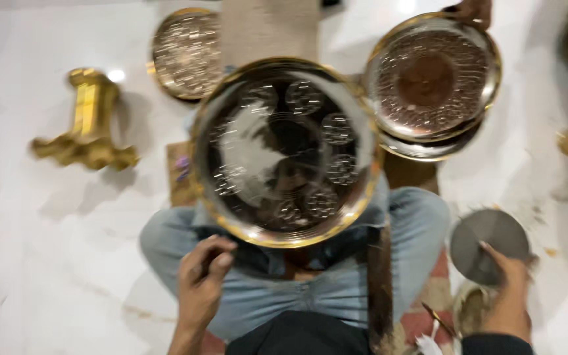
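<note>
Two hands sit nearest you: your left hand (202, 279) curls loosely, empty, on your knee, while your right hand (509, 296) pinches a grey disc (488, 242) near the floor's right edge. Beyond, a large engraved brass plate (284, 152) rests on your lap.

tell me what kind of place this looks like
Probably a floor-level metal craft workspace, perhaps in a home. The person sits cross-legged on a pale marble floor, a large engraved metal plate over their lap, more patterned plates and a brass stand lying around.
</note>
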